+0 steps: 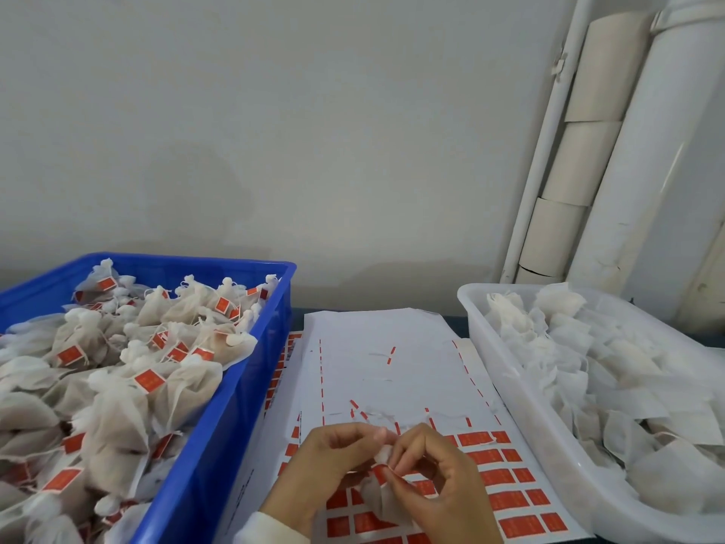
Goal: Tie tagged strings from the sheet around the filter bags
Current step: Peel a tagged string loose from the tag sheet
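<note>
While both hands, left (pixel 333 461) and right (pixel 427 477), pinch one bag (pixel 382 490) mid-tie, tied bags fill the blue bin (pixel 243 386); many untied wait in the white bin (pixel 521 402).

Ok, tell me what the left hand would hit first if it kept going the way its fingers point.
Most likely the right hand: the left hand points rightward, and the filter bag both hands pinch sits at its fingertips already. Depth is hard to judge.

Single head-worn view, forward and downward, close over the table (pixel 459 321).
</note>
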Tool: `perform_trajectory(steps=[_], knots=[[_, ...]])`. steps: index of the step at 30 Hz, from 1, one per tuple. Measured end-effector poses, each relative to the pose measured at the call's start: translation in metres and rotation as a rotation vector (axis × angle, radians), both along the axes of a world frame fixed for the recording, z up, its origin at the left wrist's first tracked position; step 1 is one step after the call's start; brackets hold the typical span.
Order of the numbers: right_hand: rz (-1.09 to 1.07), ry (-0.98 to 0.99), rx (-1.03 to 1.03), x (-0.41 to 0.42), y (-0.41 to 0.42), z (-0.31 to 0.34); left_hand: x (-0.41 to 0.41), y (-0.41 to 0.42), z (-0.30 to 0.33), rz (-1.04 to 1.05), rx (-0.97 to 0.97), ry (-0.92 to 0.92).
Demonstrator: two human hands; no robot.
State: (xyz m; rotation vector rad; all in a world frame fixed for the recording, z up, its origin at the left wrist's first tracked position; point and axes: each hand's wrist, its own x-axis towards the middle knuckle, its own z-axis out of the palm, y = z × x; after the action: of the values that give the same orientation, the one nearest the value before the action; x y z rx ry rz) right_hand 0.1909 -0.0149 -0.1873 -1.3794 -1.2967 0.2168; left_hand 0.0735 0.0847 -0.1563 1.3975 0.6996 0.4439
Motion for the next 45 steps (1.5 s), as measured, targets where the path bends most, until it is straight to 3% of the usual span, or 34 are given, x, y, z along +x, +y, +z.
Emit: perform_trajectory(steps=[8,12,14,18,26,28,32,34,39,45], knots=[[0.002,-0.189,0.016,-0.001,-0.001,0.000,0.001,0.003,-0.002,0.060,0.011,0.029],[0.031,-0.247,0.047,-0.001,0.001,0.003,0.001,-0.002,-0.008,0.041,0.312,0.321],[0.026,-0.275,0.083,-0.001,0.001,0.003,0.002,-0.005,-0.008,-0.018,0.311,0.375],[0.049,-0.250,0.092,0.001,0.001,0.006,0.002,-0.002,-0.005,-0.048,0.163,0.288],[0.104,-0.211,0.057,0.002,-0.006,0.013,-0.001,0.000,-0.002,0.025,0.170,0.135],[0.088,-0.127,0.076,0.002,-0.009,0.014,-0.001,0.000,-0.003,0.055,0.214,0.099],[0.088,0.463,0.066,0.005,-0.012,0.022,0.002,-0.003,-0.005,0.067,0.267,0.024],[0.017,0.656,-0.002,0.011,-0.011,0.022,0.004,-0.005,-0.004,0.096,0.261,-0.012],[-0.080,0.682,-0.084,0.009,-0.008,0.027,0.006,-0.007,0.000,0.128,0.266,-0.112],[-0.054,0.496,-0.070,-0.001,-0.006,0.033,0.003,-0.003,0.001,0.167,0.273,-0.162]])
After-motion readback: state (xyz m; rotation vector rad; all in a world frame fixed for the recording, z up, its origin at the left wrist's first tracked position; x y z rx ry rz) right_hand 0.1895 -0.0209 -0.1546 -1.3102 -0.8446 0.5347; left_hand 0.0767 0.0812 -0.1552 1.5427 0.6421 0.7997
